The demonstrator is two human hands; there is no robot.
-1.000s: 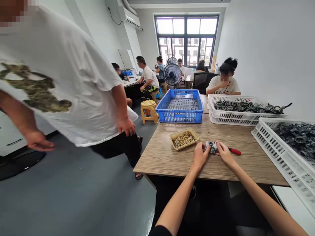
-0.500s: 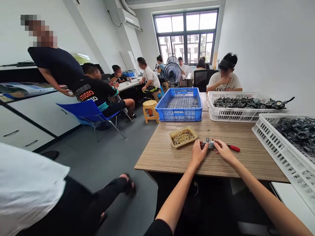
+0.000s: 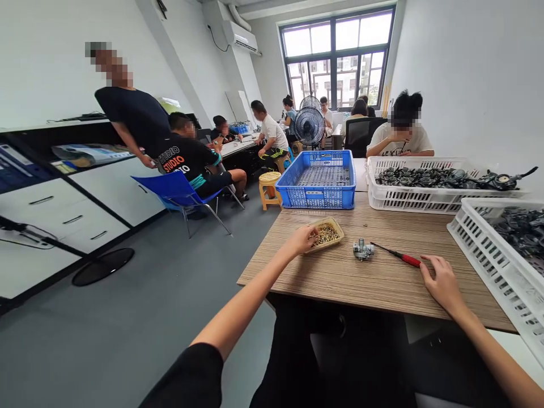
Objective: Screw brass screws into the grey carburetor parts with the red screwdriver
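My left hand reaches into a small yellowish tray of brass-coloured screws. Its fingertips are down among the screws, and I cannot make out whether they pinch one. On the table to the right of the tray sits a small silvery metal part that looks like a carburetor, with neither hand on it. A screwdriver with a red and black handle lies beside it, its shaft pointing at the metal part. My right hand rests by the handle's end, fingers apart, gripping nothing.
A blue crate stands at the table's back edge. Two white baskets full of dark metal parts line the back and right side. Across the table a person sits. More people, a fan and a blue chair are beyond.
Both hands have let go of the metal part, which stays on the table. My left hand moved left into the screw tray, my right hand to the screwdriver handle. A passer-by has left view.
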